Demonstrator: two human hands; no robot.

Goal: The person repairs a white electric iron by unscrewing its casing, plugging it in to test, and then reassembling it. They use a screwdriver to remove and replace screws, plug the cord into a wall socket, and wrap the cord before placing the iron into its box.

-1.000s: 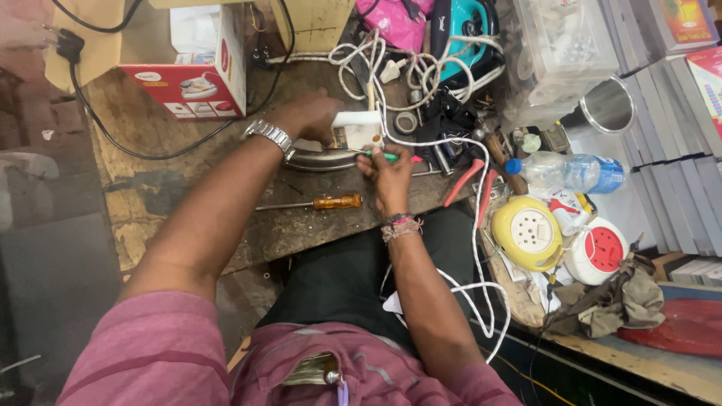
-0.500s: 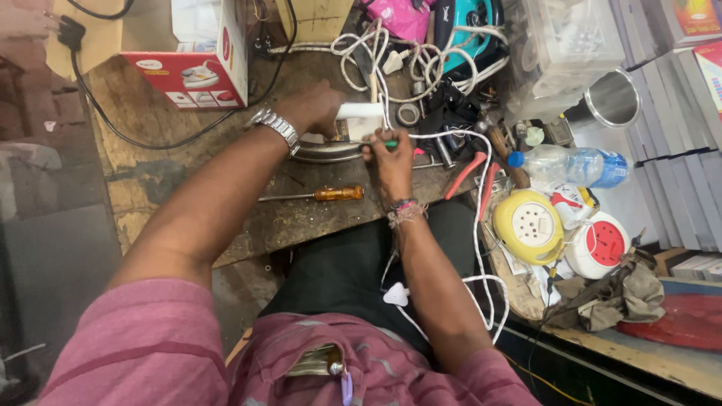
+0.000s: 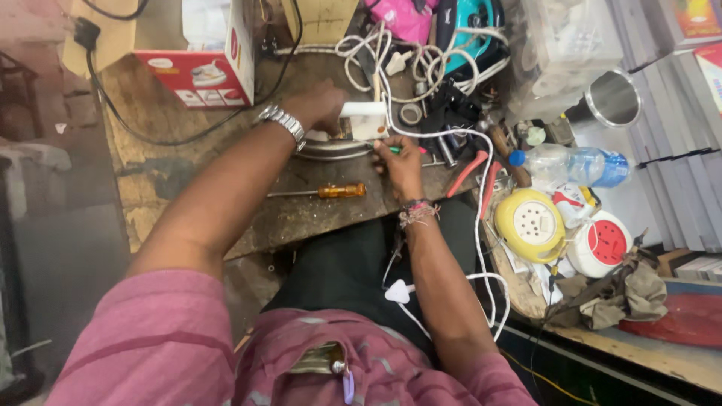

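Note:
My left hand (image 3: 316, 105), with a metal watch on the wrist, rests on a white clothes iron (image 3: 359, 124) lying on its shiny soleplate on the worn wooden bench (image 3: 173, 173). My right hand (image 3: 401, 164), thread bracelets at the wrist, grips a green-handled screwdriver (image 3: 396, 149) whose tip points at the iron's rear. A white cord (image 3: 481, 225) runs from the iron past my right arm to a white plug (image 3: 398, 292) on my lap. An orange-handled screwdriver (image 3: 331, 192) lies loose on the bench just left of my right hand.
A red and white carton (image 3: 207, 71) stands at the back left. Tangled white cables, a teal iron (image 3: 470, 30), red-handled pliers (image 3: 474, 169), a water bottle (image 3: 568, 162), a steel cup (image 3: 609, 98), a yellow (image 3: 526, 225) and a white-red extension reel (image 3: 602, 244) crowd the right.
Both hands stay on the iron and the green screwdriver; only small shifts of the right hand and the camera view.

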